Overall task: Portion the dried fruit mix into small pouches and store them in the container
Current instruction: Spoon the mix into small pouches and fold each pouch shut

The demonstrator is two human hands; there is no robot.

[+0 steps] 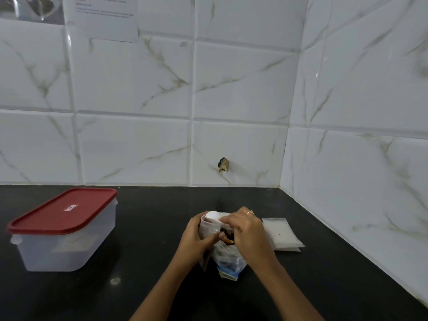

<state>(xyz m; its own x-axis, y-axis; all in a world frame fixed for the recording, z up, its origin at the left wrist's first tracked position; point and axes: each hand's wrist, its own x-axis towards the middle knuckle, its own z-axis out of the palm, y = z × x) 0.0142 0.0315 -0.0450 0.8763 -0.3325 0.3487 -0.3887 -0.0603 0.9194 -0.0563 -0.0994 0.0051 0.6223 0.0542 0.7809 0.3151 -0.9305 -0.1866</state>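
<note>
While left hand (196,239) grips the small pouch (208,225) upright, right hand (245,232) pinches into the fruit bag (228,256) just beside it; lidded container (62,230) sits well left.

Both forearms reach forward – left hand (196,237) and right hand (247,230) close together, fingers curled
</note>
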